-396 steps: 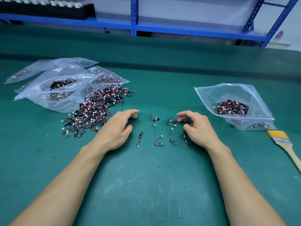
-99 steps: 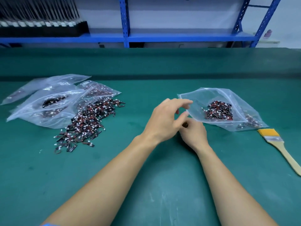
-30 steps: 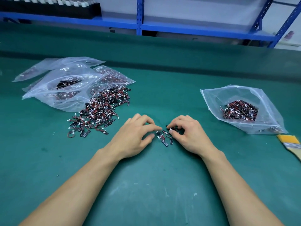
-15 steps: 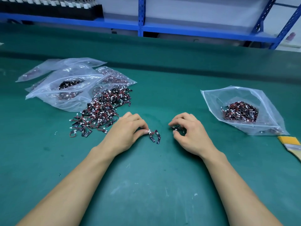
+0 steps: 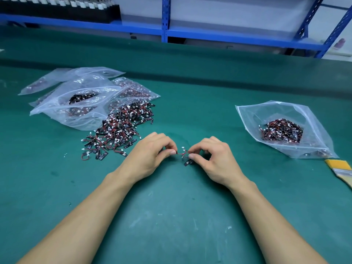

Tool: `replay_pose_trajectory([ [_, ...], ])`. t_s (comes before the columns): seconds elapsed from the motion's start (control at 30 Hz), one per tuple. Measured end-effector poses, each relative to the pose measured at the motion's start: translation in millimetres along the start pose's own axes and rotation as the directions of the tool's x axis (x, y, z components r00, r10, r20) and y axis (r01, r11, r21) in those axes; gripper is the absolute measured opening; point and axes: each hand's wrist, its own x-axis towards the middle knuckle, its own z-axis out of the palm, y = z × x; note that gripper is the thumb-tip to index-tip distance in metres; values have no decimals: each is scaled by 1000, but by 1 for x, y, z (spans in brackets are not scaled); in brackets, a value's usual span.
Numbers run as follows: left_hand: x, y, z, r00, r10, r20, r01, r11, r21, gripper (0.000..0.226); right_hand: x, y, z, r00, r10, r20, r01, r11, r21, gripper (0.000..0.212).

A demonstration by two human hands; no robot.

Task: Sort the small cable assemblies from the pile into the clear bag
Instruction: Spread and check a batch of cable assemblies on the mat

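Note:
A loose pile of small cable assemblies (image 5: 120, 128), black tabs with red wires and white plugs, lies left of centre on the green mat. On the right lies an open clear bag (image 5: 304, 119) holding a heap of sorted assemblies (image 5: 281, 131). Between them, my left hand (image 5: 150, 155) and my right hand (image 5: 211, 159) pinch a small cluster of cable assemblies (image 5: 183, 154) from either side, just above the mat. One black tab hangs below my right fingertips.
Several clear bags (image 5: 80, 96) with more assemblies are stacked behind the pile at the left. A yellow-bristled paintbrush (image 5: 341, 169) lies at the right edge. Blue shelving (image 5: 165, 18) runs behind the table's far edge.
My hands were apart half a second ago, each with its own few assemblies. Now the fingertips have come together and both hands hold one small cluster between them.

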Motion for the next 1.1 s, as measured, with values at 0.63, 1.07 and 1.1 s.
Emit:
replay_pose_trajectory([
  [0.63,-2,2,2,998,-19,-54,18,1000,-2,4,1,-10,-1,982,160,-97,-130,957,259,22],
  [1.07,-3,3,2,992,-59,-112,54,998,-43,5,0,-8,-4,940,295,-172,-278,954,112,16],
  [1.1,-3,3,2,991,-63,-117,58,997,-45,5,0,-10,-5,938,271,-214,-256,962,96,15],
])
